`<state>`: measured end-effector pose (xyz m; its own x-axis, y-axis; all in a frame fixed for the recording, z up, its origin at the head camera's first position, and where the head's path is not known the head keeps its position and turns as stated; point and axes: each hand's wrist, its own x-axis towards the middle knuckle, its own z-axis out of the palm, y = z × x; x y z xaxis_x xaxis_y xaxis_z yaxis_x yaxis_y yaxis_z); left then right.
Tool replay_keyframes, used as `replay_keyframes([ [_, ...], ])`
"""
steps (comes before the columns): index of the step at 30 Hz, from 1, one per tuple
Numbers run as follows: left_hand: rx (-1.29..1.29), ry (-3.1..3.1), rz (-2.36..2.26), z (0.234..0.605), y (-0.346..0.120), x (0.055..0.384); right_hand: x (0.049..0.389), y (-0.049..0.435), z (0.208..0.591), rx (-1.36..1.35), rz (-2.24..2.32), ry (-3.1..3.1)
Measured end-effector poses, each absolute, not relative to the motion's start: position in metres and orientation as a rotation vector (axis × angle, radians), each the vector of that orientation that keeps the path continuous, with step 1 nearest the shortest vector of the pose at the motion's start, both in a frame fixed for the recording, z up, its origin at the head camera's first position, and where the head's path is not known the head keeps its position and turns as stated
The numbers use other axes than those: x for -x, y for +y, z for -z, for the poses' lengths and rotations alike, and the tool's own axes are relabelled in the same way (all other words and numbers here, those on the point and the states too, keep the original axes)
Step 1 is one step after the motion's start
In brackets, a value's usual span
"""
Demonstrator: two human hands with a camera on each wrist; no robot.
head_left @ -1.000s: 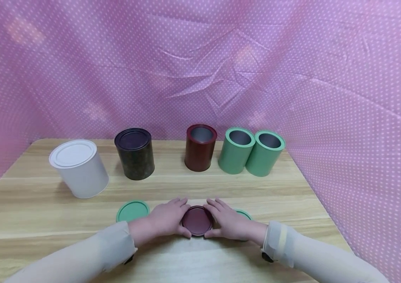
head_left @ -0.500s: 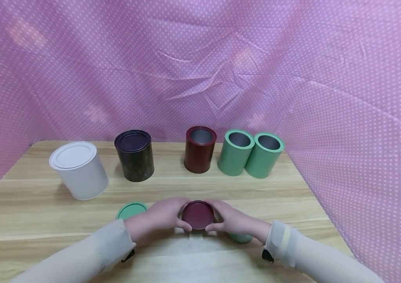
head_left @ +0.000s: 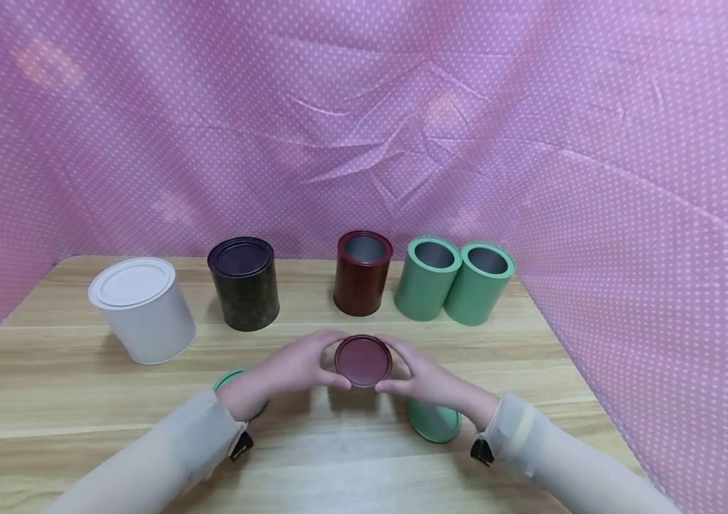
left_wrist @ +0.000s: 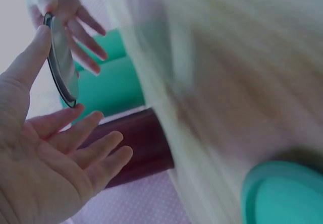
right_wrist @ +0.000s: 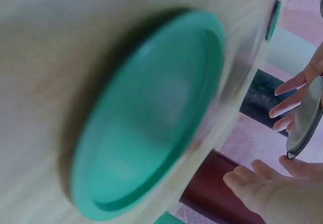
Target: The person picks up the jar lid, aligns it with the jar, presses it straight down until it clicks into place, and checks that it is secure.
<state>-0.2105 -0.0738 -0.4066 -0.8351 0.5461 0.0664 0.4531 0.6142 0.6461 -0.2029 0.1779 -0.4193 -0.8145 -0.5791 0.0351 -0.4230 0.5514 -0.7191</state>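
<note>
Between my two hands a dark red round lid point(head_left: 363, 361) is held by its rim, raised above the table. My left hand point(head_left: 296, 366) pinches its left edge with thumb and index finger, the other fingers spread. On the opposite edge my right hand point(head_left: 425, 375) pinches it the same way. The lid's pale underside point(left_wrist: 62, 57) shows in the left wrist view. Beyond the hands stands a dark red can point(head_left: 362, 275) with an open top. A green lid point(head_left: 435, 421) lies under the right wrist, and another green lid point(head_left: 228, 377) is partly hidden by the left wrist.
Two green cans point(head_left: 428, 280), open at the top, stand side by side at the back right. At the back left are a lidded black can point(head_left: 245, 293) and a wider lidded white can point(head_left: 145, 314). A pink dotted cloth point(head_left: 364, 128) hangs around the wooden table point(head_left: 351, 464).
Both hands have lifted the dark red lid off the table and moved it forward, toward the cans. The right green lid has come more into view; the left one is more covered.
</note>
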Motion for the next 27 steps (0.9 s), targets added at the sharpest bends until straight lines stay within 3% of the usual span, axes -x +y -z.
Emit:
replay_keyframes([
  [17, -0.817, 2.756, -1.179, 0.368, -0.079, 0.239, 0.236, 0.17, 0.387, 1.003, 1.354, 2.692],
  [27, -0.838, 2.782, -1.204, 0.348, -0.08, 0.255, 0.251, 0.171, 0.366, 0.929, 1.345, 2.738],
])
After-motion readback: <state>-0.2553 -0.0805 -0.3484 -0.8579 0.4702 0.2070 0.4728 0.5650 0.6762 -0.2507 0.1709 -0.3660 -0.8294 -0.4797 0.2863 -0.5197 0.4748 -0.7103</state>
